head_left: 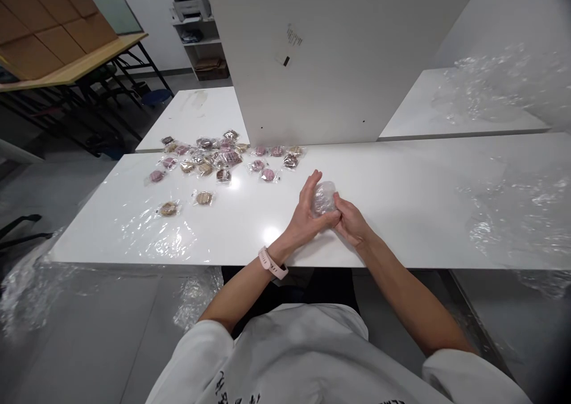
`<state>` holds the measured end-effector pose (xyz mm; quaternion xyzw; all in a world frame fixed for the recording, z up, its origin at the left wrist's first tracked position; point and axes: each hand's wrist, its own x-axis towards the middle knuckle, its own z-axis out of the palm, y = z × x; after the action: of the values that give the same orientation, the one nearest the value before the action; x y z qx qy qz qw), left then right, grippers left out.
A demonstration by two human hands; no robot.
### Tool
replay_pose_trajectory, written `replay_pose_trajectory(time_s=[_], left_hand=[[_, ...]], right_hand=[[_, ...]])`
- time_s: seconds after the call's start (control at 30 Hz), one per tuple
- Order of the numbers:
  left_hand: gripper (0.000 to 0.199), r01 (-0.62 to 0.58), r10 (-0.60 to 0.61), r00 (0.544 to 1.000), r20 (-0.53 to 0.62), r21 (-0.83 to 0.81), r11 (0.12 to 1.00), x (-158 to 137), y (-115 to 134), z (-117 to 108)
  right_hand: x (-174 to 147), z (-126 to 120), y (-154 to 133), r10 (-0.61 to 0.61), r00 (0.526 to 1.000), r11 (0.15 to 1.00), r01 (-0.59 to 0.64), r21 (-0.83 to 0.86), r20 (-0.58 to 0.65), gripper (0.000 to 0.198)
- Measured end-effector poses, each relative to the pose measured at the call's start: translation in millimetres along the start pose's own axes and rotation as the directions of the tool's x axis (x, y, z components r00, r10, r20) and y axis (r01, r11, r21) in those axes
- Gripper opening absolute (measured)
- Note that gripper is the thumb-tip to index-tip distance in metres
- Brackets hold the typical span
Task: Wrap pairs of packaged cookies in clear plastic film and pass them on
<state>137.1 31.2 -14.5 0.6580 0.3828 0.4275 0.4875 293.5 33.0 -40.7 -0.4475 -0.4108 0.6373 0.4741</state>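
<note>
A small bundle of clear bubble wrap (324, 198) is held between both hands, just above the white table. My left hand (308, 210), a pink band on its wrist, curves round the bundle's left and near side. From the right, my right hand (351, 218) presses its thumb against the bundle. What lies inside the wrap cannot be made out. Farther left on the table, several clear-wrapped round pieces that look like cookies lie in a loose cluster, pink, tan and dark brown, among them a pink one (267, 175) and a tan one (204, 198).
A tall white panel (330, 65) stands at the table's (401, 213) far edge. Sheets of clear plastic wrap (530, 213) cover the right end, and another sheet (156, 237) lies at the front left. More plastic (198, 297) hangs near the floor.
</note>
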Motion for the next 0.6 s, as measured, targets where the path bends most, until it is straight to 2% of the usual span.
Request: replay_pose_trajectory(time_s=[0.1,0.17,0.23,0.3,0.37,0.43,0.5,0.57,0.6], left_hand=[[0.080,-0.038,0.045,0.986,-0.163,0.043,0.998,11,13,25],[0.078,-0.014,-0.001,0.975,-0.222,-0.067,0.998,20,14,35],[0.077,0.041,-0.092,0.980,-0.179,-0.267,0.963,27,9,41],[0.077,0.105,-0.163,0.982,-0.099,-0.432,0.896,32,0,42],[0.070,0.143,-0.193,0.979,-0.059,-0.477,0.867,33,-7,42],[0.055,0.136,-0.175,0.982,-0.070,-0.379,0.916,31,-10,40],[0.040,0.083,-0.098,0.988,-0.116,-0.128,0.988,29,-10,39],[0.034,0.031,-0.008,0.988,-0.154,0.148,0.989,29,-11,38],[0.035,0.029,0.011,0.987,-0.163,0.238,0.971,29,-12,37]], right_hand=[[-1,-5,-3,0.008,0.998,0.996,-0.013,0.083,0.059,0.051],[1,-10,-3,-0.004,0.998,0.998,0.001,0.057,0.059,0.054],[3,-16,-3,-0.034,0.999,0.999,0.034,-0.041,-0.018,0.058],[3,-21,-5,-0.113,0.980,0.984,0.088,-0.156,-0.161,0.058],[-1,-21,-6,-0.152,0.969,0.975,0.114,-0.191,-0.194,0.059],[-9,-20,-7,-0.089,0.992,0.989,0.079,-0.122,-0.085,0.060],[-15,-20,-6,0.020,0.999,0.999,-0.019,-0.040,0.037,0.057],[-16,-31,-7,0.098,0.995,0.995,-0.098,-0.013,0.019,0.052],[-12,-42,-10,0.098,0.994,0.995,-0.099,-0.026,-0.049,0.049]])
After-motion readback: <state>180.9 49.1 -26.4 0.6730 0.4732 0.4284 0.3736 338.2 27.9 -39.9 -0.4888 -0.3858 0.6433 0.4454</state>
